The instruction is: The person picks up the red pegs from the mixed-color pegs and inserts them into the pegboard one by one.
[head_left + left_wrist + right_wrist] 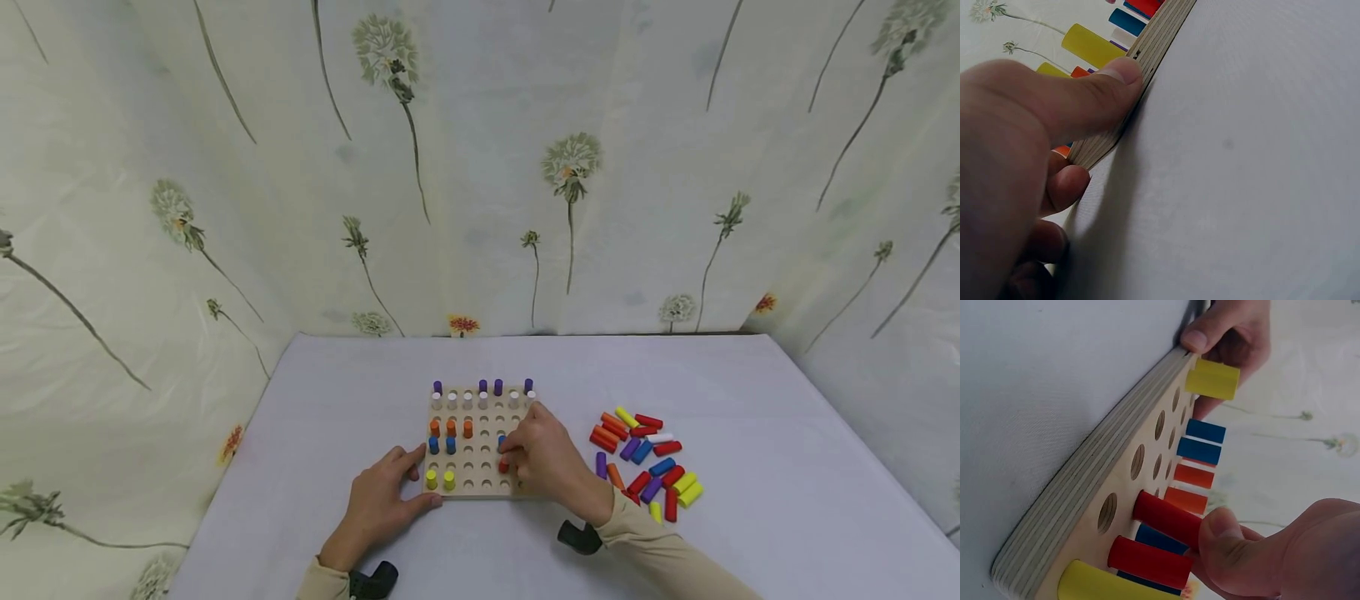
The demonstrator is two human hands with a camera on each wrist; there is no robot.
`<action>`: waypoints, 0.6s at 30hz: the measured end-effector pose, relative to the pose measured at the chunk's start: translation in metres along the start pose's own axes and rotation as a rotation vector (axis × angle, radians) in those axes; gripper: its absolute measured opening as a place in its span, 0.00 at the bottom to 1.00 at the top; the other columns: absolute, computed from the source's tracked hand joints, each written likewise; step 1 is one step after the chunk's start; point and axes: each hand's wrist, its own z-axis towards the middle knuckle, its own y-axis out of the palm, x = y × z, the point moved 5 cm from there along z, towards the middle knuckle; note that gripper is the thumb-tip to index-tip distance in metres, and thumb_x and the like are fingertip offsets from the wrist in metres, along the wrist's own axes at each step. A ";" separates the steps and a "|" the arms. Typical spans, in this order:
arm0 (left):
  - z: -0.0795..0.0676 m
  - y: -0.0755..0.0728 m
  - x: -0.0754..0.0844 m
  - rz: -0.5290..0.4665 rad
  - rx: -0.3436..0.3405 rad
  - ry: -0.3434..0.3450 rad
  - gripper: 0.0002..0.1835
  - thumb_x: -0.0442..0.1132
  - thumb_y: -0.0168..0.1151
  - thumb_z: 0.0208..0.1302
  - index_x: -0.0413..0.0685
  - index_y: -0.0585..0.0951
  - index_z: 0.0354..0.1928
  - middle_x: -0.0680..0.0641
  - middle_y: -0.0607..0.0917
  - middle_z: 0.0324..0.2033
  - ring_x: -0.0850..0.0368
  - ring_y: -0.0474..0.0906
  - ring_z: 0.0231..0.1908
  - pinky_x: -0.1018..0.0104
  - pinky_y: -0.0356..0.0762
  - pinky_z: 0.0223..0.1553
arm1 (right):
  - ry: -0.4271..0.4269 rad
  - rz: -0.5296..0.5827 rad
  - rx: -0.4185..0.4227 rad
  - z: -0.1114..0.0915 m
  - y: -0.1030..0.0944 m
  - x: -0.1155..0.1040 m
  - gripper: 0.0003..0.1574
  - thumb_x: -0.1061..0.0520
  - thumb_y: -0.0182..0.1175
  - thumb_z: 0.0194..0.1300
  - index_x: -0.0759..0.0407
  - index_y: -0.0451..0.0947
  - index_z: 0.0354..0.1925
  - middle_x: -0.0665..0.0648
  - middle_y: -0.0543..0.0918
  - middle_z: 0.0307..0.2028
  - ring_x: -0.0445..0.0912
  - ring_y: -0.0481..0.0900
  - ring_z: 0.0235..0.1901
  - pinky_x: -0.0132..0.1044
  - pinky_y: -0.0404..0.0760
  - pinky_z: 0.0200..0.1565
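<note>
My right hand (553,460) pinches a red peg (1166,517) between thumb and fingers over the right part of a wooden pegboard (477,492). The peg's lower end sits at a hole, slightly tilted. Beside it another red peg (1150,562) and a yellow peg (1100,584) stand in the front right holes. My left hand (381,498) grips the board's front left corner, thumb (1100,94) along the front edge and fingers at the left side. Near it stand yellow pegs (431,480), blue pegs (433,446) and orange pegs (451,427). The right hand hides part of the board.
White pegs (468,401) and purple pegs (483,387) fill much of the board's back rows. Right of the board, a loose pile holds red pegs (667,448), a white peg (660,437) and other colours on the white tablecloth (772,467). A flowered curtain (480,167) hangs behind.
</note>
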 end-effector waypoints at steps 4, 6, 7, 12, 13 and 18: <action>0.000 0.000 0.000 0.001 -0.002 0.001 0.42 0.59 0.81 0.55 0.48 0.81 0.70 0.61 0.73 0.34 0.67 0.63 0.30 0.73 0.58 0.29 | 0.000 -0.007 0.007 -0.001 0.002 0.001 0.09 0.71 0.77 0.53 0.57 0.94 0.30 0.51 0.89 0.25 0.42 0.66 0.34 0.32 0.68 0.35; 0.000 0.000 0.000 0.002 -0.003 0.001 0.43 0.59 0.81 0.55 0.48 0.81 0.70 0.61 0.73 0.34 0.68 0.63 0.30 0.73 0.58 0.29 | -0.003 -0.009 0.012 -0.001 0.005 0.001 0.10 0.70 0.78 0.52 0.57 0.94 0.29 0.51 0.89 0.25 0.41 0.66 0.35 0.32 0.68 0.35; 0.000 0.000 0.000 0.003 -0.002 0.001 0.43 0.59 0.81 0.55 0.48 0.81 0.70 0.61 0.73 0.34 0.68 0.63 0.30 0.73 0.58 0.29 | -0.012 -0.015 0.019 -0.001 0.006 0.001 0.10 0.70 0.79 0.51 0.57 0.94 0.29 0.51 0.89 0.24 0.41 0.66 0.34 0.32 0.68 0.36; 0.001 0.000 0.000 0.002 0.002 0.000 0.42 0.59 0.81 0.55 0.48 0.81 0.70 0.62 0.73 0.34 0.68 0.63 0.30 0.73 0.58 0.29 | -0.048 -0.061 0.057 -0.001 0.009 -0.002 0.10 0.69 0.81 0.46 0.56 0.93 0.25 0.49 0.84 0.20 0.41 0.64 0.31 0.32 0.64 0.34; 0.001 0.000 0.000 0.001 0.001 0.000 0.43 0.59 0.81 0.55 0.48 0.81 0.70 0.62 0.73 0.34 0.68 0.63 0.30 0.73 0.58 0.30 | -0.046 -0.072 0.061 -0.001 0.009 -0.003 0.10 0.69 0.81 0.46 0.56 0.92 0.24 0.49 0.84 0.19 0.41 0.64 0.31 0.32 0.64 0.34; 0.001 0.001 -0.001 0.002 -0.003 -0.011 0.43 0.60 0.80 0.55 0.49 0.80 0.70 0.62 0.73 0.34 0.68 0.63 0.29 0.73 0.58 0.29 | -0.001 -0.079 0.019 0.001 0.010 -0.006 0.10 0.68 0.81 0.46 0.55 0.93 0.26 0.49 0.87 0.21 0.42 0.64 0.31 0.34 0.64 0.36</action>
